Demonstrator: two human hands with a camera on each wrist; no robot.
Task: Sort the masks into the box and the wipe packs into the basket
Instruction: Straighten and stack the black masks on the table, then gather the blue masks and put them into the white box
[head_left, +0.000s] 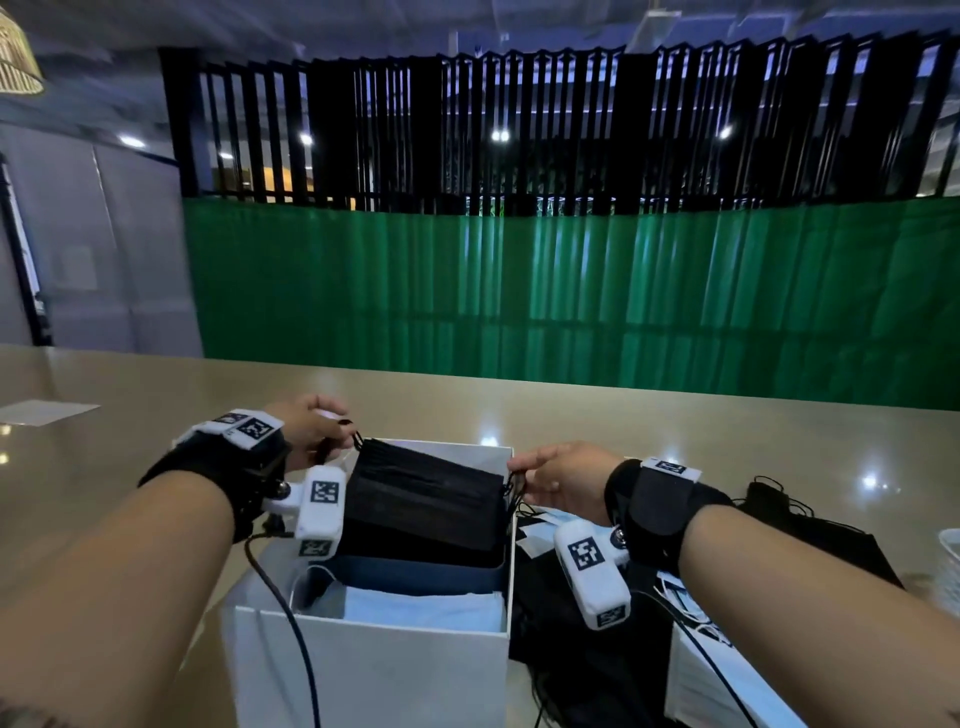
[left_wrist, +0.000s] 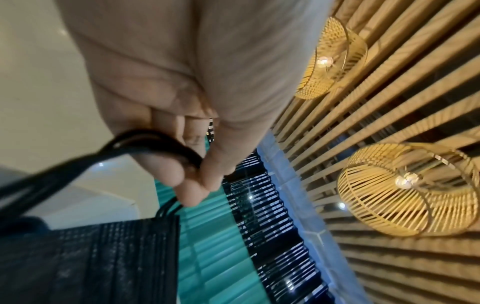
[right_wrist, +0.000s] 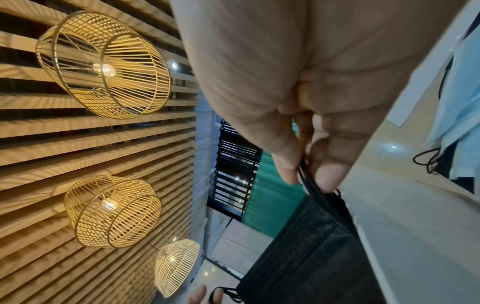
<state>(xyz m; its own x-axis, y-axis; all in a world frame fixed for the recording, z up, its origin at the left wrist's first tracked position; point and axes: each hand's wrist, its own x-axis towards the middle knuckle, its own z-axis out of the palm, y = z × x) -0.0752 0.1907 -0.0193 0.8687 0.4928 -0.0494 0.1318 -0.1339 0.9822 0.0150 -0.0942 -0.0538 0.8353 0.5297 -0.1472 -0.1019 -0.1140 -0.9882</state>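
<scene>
A stack of black pleated face masks (head_left: 426, 499) hangs stretched between the two hands, directly above the open white cardboard box (head_left: 374, 670) and tilted so that its left end sits higher than its right. The left hand (head_left: 306, 431) has its grip closed in a pinch, thumb against fingertips (left_wrist: 200, 181), on the black elastic ear loops (left_wrist: 155, 142) at the stack's left end. The right hand (head_left: 566, 480) pinches the ear loops at the other end between thumb and fingers (right_wrist: 330, 174), just over the box's right wall. Both wrists carry black straps with white marker blocks.

Inside the box, below the held stack, lie a dark blue layer (head_left: 415, 571) and pale blue masks (head_left: 415, 608) at the near side. The box stands on a glossy beige counter (head_left: 675, 415). Right of the box, more black masks (head_left: 810, 525) and pale blue masks (head_left: 545, 525) lie loose on the counter, with a white pack (head_left: 696, 680) nearer the camera. Beyond the box, at the counter's far edge, hangs a green curtain (head_left: 571, 291) under a black slatted screen (head_left: 519, 130).
</scene>
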